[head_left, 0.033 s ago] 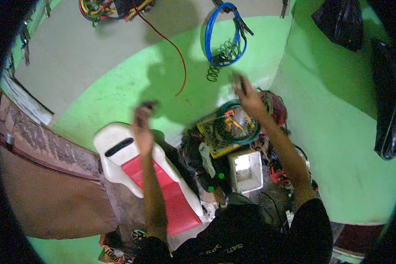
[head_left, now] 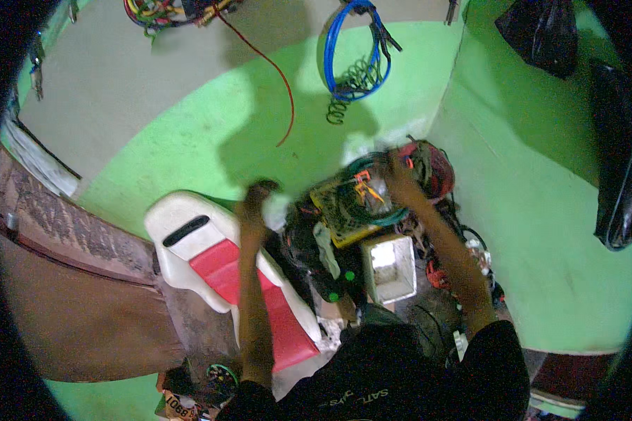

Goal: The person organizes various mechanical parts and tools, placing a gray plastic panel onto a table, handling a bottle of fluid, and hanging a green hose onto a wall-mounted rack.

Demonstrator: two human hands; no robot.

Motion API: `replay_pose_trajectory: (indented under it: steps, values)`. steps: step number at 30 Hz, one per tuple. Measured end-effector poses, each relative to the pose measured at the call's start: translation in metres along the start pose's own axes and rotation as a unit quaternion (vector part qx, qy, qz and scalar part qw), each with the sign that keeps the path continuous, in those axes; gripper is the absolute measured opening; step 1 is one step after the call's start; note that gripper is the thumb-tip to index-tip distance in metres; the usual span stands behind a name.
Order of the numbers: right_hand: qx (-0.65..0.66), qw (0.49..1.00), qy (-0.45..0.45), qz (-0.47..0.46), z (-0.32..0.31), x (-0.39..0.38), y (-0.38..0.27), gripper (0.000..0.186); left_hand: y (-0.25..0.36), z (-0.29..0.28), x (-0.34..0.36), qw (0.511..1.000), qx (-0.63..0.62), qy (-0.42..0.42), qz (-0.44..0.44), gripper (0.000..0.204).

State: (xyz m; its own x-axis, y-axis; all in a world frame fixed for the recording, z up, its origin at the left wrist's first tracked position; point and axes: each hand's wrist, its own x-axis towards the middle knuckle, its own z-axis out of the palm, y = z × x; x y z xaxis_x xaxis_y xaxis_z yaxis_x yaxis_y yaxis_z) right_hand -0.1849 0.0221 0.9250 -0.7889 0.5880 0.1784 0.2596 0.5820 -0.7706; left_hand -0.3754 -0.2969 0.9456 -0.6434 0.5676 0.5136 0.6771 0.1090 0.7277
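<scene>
My left hand (head_left: 253, 214) is raised above the white and red seat (head_left: 221, 263), near its upper right side. Its fingers look curled round a small dark thing (head_left: 265, 188), too blurred to name. My right hand (head_left: 399, 184) hangs over the yellow crate (head_left: 338, 219), which holds a coil of green hose (head_left: 393, 223). Motion smears its fingers, so what it holds, if anything, does not show. Close to that hand, orange-handled tools (head_left: 364, 189) lie on a clear bag inside the coil.
A white bin (head_left: 392, 270) stands before the crate, with a red basket (head_left: 440, 172) behind at right. Coiled blue hose (head_left: 328, 59) and a dangling red cable (head_left: 288, 88) hang on the green wall (head_left: 189, 158). Black bags (head_left: 541, 35) hang at right. A brown panel (head_left: 84, 316) is at left.
My left hand has moved right and slightly down. My right hand has dropped from in front of the wall to over the crate. The view has shifted slightly.
</scene>
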Motion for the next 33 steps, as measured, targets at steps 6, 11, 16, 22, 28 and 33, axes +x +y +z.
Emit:
replay_pose_trajectory:
  steps: [6, 11, 16, 22, 28, 33]
  values:
    - [-0.023, 0.97, -0.209, 0.125, 0.12, -0.235, 0.236, 0.061, -0.122, 0.147, -0.265, 0.771, -0.123, -0.614, -0.119, 0.048]
    - [0.058, 0.987, -0.104, 0.107, 0.124, -0.207, 0.236, 0.055, -0.13, 0.177, -0.256, 0.831, -0.1, -0.515, -0.184, 0.041]
    - [-0.05, 0.995, -0.065, 0.063, 0.147, -0.131, 0.295, 0.051, -0.144, 0.243, -0.18, 0.881, -0.013, -0.403, -0.246, 0.037]
    - [-0.356, 0.918, -0.172, -0.011, 0.197, -0.062, 0.391, 0.056, -0.227, 0.362, -0.149, 0.893, 0.129, -0.426, -0.062, 0.052]
    - [-0.436, 0.88, -0.189, -0.023, 0.252, -0.046, 0.53, 0.046, -0.276, 0.466, -0.13, 0.895, 0.202, -0.397, -0.016, 0.068]
    - [-0.344, 0.922, -0.119, -0.136, 0.255, -0.054, 0.564, 0.039, -0.29, 0.483, -0.124, 0.856, 0.23, -0.455, -0.087, 0.073]
